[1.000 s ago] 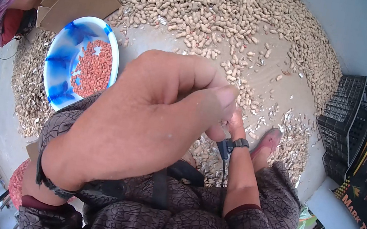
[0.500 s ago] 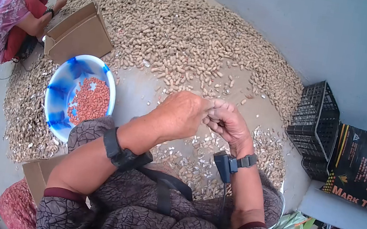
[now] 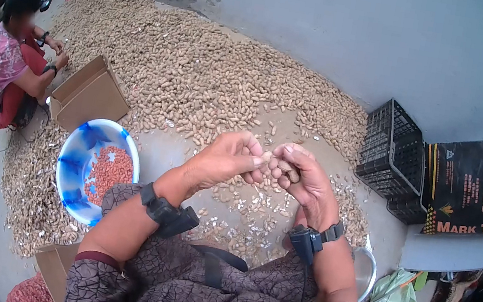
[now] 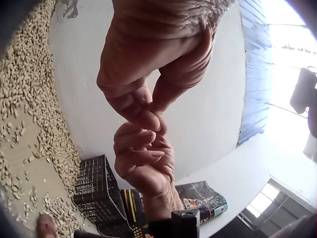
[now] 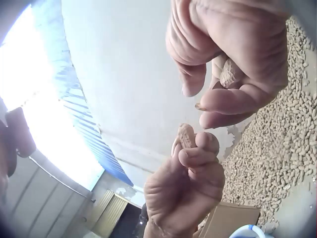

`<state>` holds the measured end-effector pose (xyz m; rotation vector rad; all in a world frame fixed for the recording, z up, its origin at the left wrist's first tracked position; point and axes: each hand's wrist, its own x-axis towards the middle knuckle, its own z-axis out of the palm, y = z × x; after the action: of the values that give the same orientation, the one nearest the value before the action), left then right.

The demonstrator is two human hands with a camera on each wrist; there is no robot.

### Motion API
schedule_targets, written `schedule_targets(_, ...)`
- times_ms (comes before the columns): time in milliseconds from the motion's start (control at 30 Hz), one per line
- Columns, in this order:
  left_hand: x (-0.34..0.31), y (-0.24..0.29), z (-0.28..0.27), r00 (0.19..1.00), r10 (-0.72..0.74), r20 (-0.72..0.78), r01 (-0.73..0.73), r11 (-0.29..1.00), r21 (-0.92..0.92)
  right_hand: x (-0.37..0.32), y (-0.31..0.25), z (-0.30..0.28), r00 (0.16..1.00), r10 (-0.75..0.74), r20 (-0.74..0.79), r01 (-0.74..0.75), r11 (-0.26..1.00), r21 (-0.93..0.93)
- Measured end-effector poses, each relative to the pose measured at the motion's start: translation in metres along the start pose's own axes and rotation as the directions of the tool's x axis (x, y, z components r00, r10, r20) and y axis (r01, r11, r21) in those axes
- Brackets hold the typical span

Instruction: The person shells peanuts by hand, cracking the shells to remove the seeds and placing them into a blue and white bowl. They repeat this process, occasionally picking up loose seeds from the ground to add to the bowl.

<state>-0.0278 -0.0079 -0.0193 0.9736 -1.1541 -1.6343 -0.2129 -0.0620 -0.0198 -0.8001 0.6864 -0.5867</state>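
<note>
My left hand pinches an unshelled peanut upright between thumb and fingers. Facing it, my right hand has its fingers curled round another peanut, which shows against the palm in the right wrist view. The fingertips of both hands come close together in front of my lap. In the left wrist view my left hand overlaps the tips of the right hand, hiding the peanuts. Left of my knees stands a blue and white basin with shelled red peanuts in it.
A wide heap of unshelled peanuts spreads to the wall. Empty shells litter the floor below my hands. A cardboard box stands near a squatting person at left. Black crates and a black printed bag are at right.
The view has tilted up, showing more wall. My left hand has come down from close before the camera to meet the right hand, and peanuts now show in both hands.
</note>
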Motion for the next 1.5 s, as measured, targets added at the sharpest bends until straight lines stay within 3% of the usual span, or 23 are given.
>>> schedule_targets(33,0.000,0.000,0.002,1.000,0.006,0.009,-0.006,1.000,0.016,-0.003,0.001,-0.001,0.999,-0.032,-0.028,0.033,0.999,0.034)
schedule_targets(100,-0.001,-0.001,0.008,0.999,-0.001,0.034,0.009,0.970,-0.243,-0.009,0.000,0.000,0.995,-0.090,-0.036,0.092,0.994,0.053)
schedule_targets(133,0.001,0.001,0.010,0.999,0.000,0.042,0.010,0.973,-0.231,-0.010,-0.002,0.000,0.994,-0.104,-0.036,0.106,0.993,0.058)
schedule_targets(233,0.002,0.006,0.018,0.994,0.075,0.076,-0.044,0.936,-0.348,-0.013,-0.006,0.004,0.978,-0.193,0.084,0.195,0.980,-0.027)
schedule_targets(333,0.003,0.015,0.030,0.991,0.093,0.092,-0.065,0.960,-0.272,-0.018,-0.014,0.016,0.965,-0.202,0.168,0.225,0.965,-0.133)
schedule_targets(367,0.005,0.009,0.029,0.991,0.097,0.096,-0.073,0.970,-0.232,-0.019,-0.011,0.017,0.971,-0.219,0.096,0.229,0.967,-0.113)
schedule_targets(500,0.009,0.006,0.033,0.988,0.125,0.090,-0.108,0.979,-0.174,-0.024,-0.015,0.019,0.966,-0.237,0.100,0.250,0.957,-0.150)
schedule_targets(567,0.012,0.012,0.035,0.973,0.195,0.124,-0.193,0.981,-0.028,-0.028,-0.019,0.023,0.961,-0.244,0.130,0.263,0.952,-0.158)
schedule_targets(667,0.014,0.014,0.039,0.962,0.236,0.138,-0.244,0.969,0.044,-0.029,-0.018,0.021,0.959,-0.274,0.073,0.283,0.941,-0.185)
schedule_targets(800,0.013,0.011,0.041,0.960,0.238,0.149,-0.242,0.970,0.007,-0.029,-0.015,0.014,0.962,-0.267,0.054,0.271,0.957,-0.102)
schedule_targets(1300,0.014,0.016,0.039,0.966,0.181,0.185,-0.199,0.976,0.085,-0.030,-0.022,0.023,0.959,-0.284,-0.003,0.279,0.944,-0.174)
schedule_targets(1367,0.014,0.015,0.040,0.966,0.157,0.204,-0.120,0.976,-0.180,-0.028,-0.021,0.022,0.956,-0.291,0.018,0.289,0.937,-0.195)
schedule_targets(1500,0.019,0.008,0.035,0.947,0.180,0.264,-0.094,0.947,-0.307,-0.034,-0.026,0.024,0.968,-0.251,0.010,0.249,0.950,-0.191)
